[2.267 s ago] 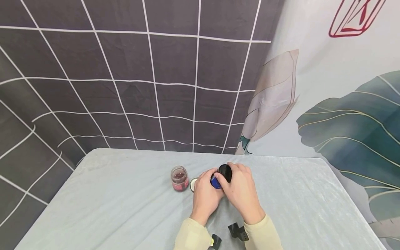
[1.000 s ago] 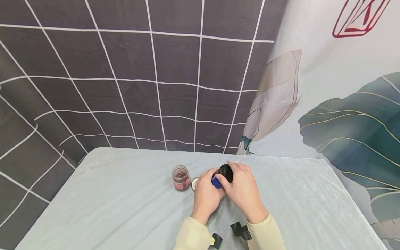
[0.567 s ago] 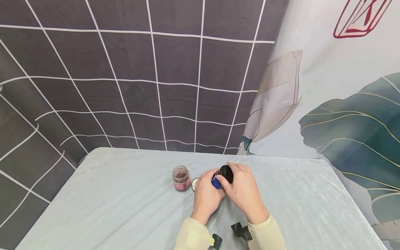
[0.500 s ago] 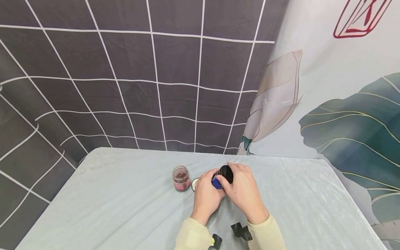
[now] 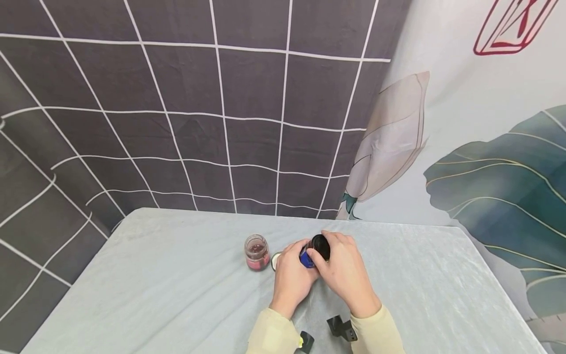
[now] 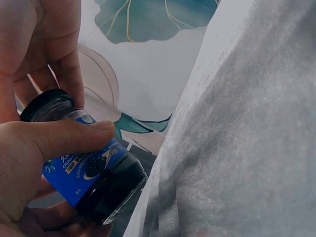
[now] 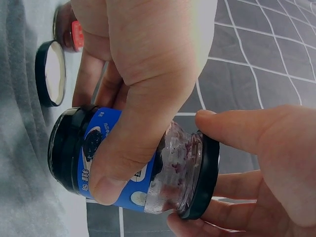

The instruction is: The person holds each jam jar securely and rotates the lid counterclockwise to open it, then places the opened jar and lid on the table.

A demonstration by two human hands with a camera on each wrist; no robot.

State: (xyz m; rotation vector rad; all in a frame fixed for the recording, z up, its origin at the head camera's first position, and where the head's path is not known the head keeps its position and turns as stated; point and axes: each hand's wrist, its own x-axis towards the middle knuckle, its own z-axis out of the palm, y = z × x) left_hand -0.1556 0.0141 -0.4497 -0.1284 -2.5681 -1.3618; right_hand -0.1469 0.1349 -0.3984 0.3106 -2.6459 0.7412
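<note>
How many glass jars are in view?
2. An open red-labelled glass jar stands on the pale grey cloth; a blue-labelled glass jar is in the left hand, the right hand gripping its black lid.

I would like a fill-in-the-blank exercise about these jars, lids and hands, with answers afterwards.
The person's left hand grips a lidded glass jar whose label is ____.
The right hand holds that jar's round lid, coloured ____.
An open, red-labelled glass jar stands nearer the person's ____ hand.
The loose dark round lid lies with its white inside facing ____.
Missing words: blue; black; left; up.
</note>
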